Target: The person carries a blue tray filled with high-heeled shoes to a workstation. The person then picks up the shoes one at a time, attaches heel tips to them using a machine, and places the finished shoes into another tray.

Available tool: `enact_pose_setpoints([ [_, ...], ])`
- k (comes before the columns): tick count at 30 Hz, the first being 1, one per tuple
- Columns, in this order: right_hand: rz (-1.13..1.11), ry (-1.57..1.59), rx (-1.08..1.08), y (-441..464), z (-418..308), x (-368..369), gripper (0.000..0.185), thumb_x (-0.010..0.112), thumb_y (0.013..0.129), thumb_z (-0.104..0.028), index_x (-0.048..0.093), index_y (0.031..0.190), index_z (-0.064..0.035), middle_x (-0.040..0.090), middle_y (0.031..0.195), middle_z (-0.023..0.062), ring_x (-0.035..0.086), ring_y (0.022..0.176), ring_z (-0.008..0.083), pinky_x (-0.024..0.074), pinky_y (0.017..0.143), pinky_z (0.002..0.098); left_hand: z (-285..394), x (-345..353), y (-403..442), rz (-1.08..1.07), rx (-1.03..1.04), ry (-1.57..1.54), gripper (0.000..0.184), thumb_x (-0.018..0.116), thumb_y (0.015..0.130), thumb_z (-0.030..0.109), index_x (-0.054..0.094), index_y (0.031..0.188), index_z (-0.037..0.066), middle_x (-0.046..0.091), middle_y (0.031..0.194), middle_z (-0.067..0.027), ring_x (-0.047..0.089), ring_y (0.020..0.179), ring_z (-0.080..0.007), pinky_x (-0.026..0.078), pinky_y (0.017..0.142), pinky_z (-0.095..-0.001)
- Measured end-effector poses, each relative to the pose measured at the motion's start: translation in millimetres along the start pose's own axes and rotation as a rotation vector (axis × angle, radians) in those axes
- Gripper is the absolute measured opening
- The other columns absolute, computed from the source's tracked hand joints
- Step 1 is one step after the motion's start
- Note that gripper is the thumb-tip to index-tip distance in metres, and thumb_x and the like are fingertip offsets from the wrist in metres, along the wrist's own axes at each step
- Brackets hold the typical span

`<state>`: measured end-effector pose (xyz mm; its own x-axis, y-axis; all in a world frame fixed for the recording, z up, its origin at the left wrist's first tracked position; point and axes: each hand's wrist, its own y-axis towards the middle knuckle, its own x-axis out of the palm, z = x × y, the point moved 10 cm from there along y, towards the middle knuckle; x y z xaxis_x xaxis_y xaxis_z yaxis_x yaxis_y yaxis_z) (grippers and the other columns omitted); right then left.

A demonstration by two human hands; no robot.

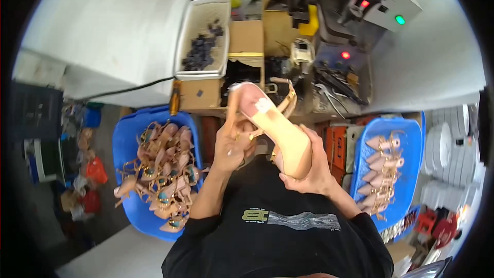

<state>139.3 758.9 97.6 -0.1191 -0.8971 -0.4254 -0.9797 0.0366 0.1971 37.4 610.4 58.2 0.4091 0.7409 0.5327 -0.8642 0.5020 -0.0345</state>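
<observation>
- Black T-shirt [278, 247] fills the bottom of my feed, and just beyond it a strappy shoe [280, 128] is up in the air, its long pale face turned to me.
- Right hand [315, 169] now: grip closed round the shoe's heel end, thumb below, fingers along the edge.
- Over to the left hand [229, 146]: index finger stretched along the toe, the rest curled near the strap; I cannot tell how firm that grip is.
- A white patch [263, 105] shows at the forefoot; too blurred for me to read.
- Progress, as I judge it: this pair of hands is midway through one shoe, not yet set down.
- Left blue bin [141, 224]: shoes [180, 162] heaped every which way. Right blue bin [411, 164]: shoes [382, 163] neatly rowed, toes one way. Which lot is finished, I can't say for sure.
- Ahead, a white tray [213, 10] holds plenty of small dark pieces [200, 51], and the machine [329, 46] beside has its lamps lit.
</observation>
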Motion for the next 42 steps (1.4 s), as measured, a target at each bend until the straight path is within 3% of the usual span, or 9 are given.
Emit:
enact_pose_setpoints([
  [2, 0.144, -0.136, 0.058, -18.0, -1.5, -16.0, 0.111, 0.083, 0.063, -0.024, 0.018, 0.147, 0.0056, 0.045, 0.133, 0.0234, 0.048, 0.126, 0.0322, 0.0377, 0.106, 0.0415, -20.2, 22.0, 20.2, -0.116, -0.089, 0.06, 0.044, 0.063, 0.095, 0.033, 0.057, 0.122, -0.001, 0.042, 0.061, 0.004, 0.039, 0.049, -0.0056, 0.032, 0.043, -0.0203],
  [3, 0.211, -0.204, 0.086, -22.6, -2.1, -23.3, 0.111, 0.083, 0.063, -0.023, 0.016, 0.148, 0.0055, 0.046, 0.133, 0.0233, 0.049, 0.125, 0.0324, 0.0385, 0.105, 0.0417, -32.9, 27.7, 26.8, -0.161, -0.195, 0.011, 0.029, 0.059, 0.098, 0.016, 0.059, 0.121, -0.002, 0.051, 0.069, 0.0013, 0.043, 0.054, -0.0036, 0.034, 0.049, -0.0212],
  [6, 0.438, -0.133, 0.173, -20.8, 2.1, -41.0, 0.109, 0.082, 0.064, -0.021, 0.016, 0.148, 0.0057, 0.046, 0.134, 0.0243, 0.051, 0.123, 0.0331, 0.0403, 0.104, 0.0425, -40.5, 43.7, 63.6, -0.279, -0.179, 0.35, 0.023, 0.061, 0.097, 0.014, 0.065, 0.113, -0.001, 0.054, 0.07, 0.0011, 0.047, 0.056, -0.0028, 0.035, 0.049, -0.0208],
  [8, 0.487, -0.351, 0.262, 0.3, 13.8, -48.1, 0.101, 0.082, 0.067, -0.027, 0.025, 0.145, 0.0037, 0.048, 0.128, 0.026, 0.051, 0.115, 0.0425, 0.0427, 0.098, 0.0478, -42.6, 38.4, 96.2, -0.137, 0.003, 0.469, 0.025, 0.062, 0.097, 0.022, 0.068, 0.104, -0.001, 0.049, 0.059, 0.0044, 0.042, 0.049, -0.0036, 0.032, 0.045, -0.021],
  [10, 0.526, -0.428, 0.284, 28.3, 28.0, -45.9, 0.099, 0.081, 0.068, -0.026, 0.025, 0.144, 0.0042, 0.049, 0.126, 0.0255, 0.051, 0.114, 0.0422, 0.0434, 0.097, 0.0477, -75.5, 18.1, 118.8, -0.005, -0.158, 0.289, 0.025, 0.062, 0.097, 0.025, 0.068, 0.101, 0.0, 0.044, 0.058, 0.0065, 0.038, 0.049, -0.0031, 0.029, 0.044, -0.021],
  [16, 0.521, -0.399, 0.406, 70.6, 43.6, -42.7, 0.09, 0.079, 0.071, -0.025, 0.031, 0.141, 0.006, 0.052, 0.128, 0.0269, 0.054, 0.118, 0.0401, 0.0436, 0.099, 0.0433, -94.2, -36.1, 137.5, 0.18, -0.224, 0.227, 0.028, 0.059, 0.099, 0.028, 0.065, 0.104, 0.001, 0.042, 0.061, 0.0082, 0.034, 0.049, -0.0007, 0.025, 0.043, -0.0196],
  [24, 0.571, -0.439, 0.354, 78.4, 38.7, -39.2, 0.087, 0.081, 0.07, -0.019, 0.034, 0.141, -0.0003, 0.059, 0.118, 0.0234, 0.062, 0.108, 0.0352, 0.0488, 0.092, 0.0415, -103.8, -103.7, 150.0, 0.34, -0.113, 0.013, 0.015, 0.052, 0.1, 0.006, 0.056, 0.108, -0.006, 0.058, 0.097, -0.0084, 0.058, 0.076, -0.0129, 0.043, 0.058, -0.0238],
  [31, 0.579, -0.408, 0.356, 76.2, 39.7, -38.7, 0.087, 0.081, 0.069, -0.019, 0.035, 0.141, -0.0011, 0.061, 0.115, 0.023, 0.064, 0.104, 0.0343, 0.0505, 0.089, 0.0414, -104.0, -106.1, 152.3, 0.321, -0.195, 0.185, 0.029, 0.065, 0.095, 0.022, 0.064, 0.106, -0.006, 0.065, 0.092, -0.0083, 0.06, 0.071, -0.013, 0.051, 0.063, -0.0248],
  [42, 0.566, -0.391, 0.38, 78.4, 36.3, -39.6, 0.086, 0.082, 0.069, -0.022, 0.037, 0.139, 0.0018, 0.063, 0.113, 0.0226, 0.065, 0.104, 0.0317, 0.0503, 0.09, 0.0386, -98.8, -104.3, 151.4, 0.334, -0.126, 0.049, 0.023, 0.07, 0.09, 0.01, 0.065, 0.106, -0.006, 0.065, 0.089, -0.0067, 0.06, 0.071, -0.0113, 0.047, 0.06, -0.023],
])
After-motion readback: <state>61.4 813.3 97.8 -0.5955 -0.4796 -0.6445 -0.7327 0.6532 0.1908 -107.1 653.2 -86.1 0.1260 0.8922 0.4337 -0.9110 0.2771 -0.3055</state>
